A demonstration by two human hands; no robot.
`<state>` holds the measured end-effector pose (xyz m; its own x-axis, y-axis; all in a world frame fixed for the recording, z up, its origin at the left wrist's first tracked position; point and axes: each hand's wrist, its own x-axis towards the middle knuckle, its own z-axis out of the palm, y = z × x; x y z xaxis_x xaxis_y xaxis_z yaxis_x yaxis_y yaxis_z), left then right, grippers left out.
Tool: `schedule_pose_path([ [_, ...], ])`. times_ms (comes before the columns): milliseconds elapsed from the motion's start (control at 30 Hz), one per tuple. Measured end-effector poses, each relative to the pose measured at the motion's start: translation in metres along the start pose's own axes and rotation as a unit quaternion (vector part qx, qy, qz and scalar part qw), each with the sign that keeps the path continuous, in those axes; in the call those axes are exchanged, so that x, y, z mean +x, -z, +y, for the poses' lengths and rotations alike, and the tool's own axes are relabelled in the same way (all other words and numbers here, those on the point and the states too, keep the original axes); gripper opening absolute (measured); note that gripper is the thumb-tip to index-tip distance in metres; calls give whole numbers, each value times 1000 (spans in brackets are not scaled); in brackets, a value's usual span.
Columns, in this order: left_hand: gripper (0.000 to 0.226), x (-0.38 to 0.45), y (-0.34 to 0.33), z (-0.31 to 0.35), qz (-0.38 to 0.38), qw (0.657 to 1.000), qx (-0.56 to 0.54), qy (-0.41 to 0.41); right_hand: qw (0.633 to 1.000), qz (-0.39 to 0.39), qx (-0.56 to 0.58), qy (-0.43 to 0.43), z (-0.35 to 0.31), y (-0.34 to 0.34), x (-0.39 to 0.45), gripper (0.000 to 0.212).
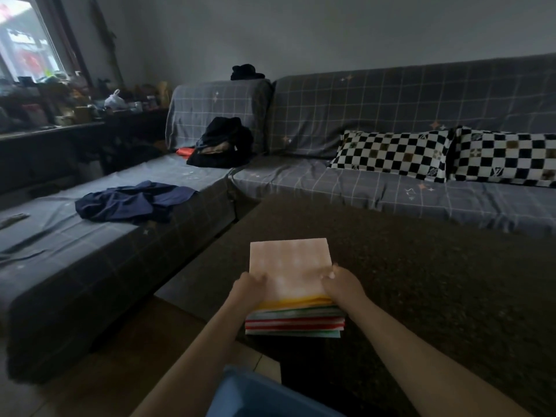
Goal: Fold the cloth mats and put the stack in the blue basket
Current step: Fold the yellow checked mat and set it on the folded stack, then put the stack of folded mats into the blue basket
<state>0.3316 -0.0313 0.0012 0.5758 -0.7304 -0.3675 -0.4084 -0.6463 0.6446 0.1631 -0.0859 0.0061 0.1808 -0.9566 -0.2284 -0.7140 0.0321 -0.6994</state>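
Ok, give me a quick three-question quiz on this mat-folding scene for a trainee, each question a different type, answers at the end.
1. True or false: the stack of folded mats is already in the blue basket.
2. Multiple choice: the top mat is A) pale pink, B) navy, C) black.
3. Fill in: the left hand and right hand both rest on the ____ edge of the stack.

Key: 1 false, it sits on the dark table; 2 A; 3 near.

A dim room is lit only by daylight from a window (27, 40) at upper left, overexposed. Corners are darkened, edges curved and softly blurred.
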Motion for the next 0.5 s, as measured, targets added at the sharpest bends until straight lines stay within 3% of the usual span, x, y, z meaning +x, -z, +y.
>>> schedule_pose_path([
  [167,49,-2,10,-2,-57,992,-95,53,999,-27,11,-22,3,0,-4,53],
  [333,67,-11,6,-17,-46,990,-119,61,996,-43,66,-31,10,-1,-20,55],
  [500,76,-29,0,-51,-33,983,-171,53,992,-61,112,-6,19,-8,-48,41],
])
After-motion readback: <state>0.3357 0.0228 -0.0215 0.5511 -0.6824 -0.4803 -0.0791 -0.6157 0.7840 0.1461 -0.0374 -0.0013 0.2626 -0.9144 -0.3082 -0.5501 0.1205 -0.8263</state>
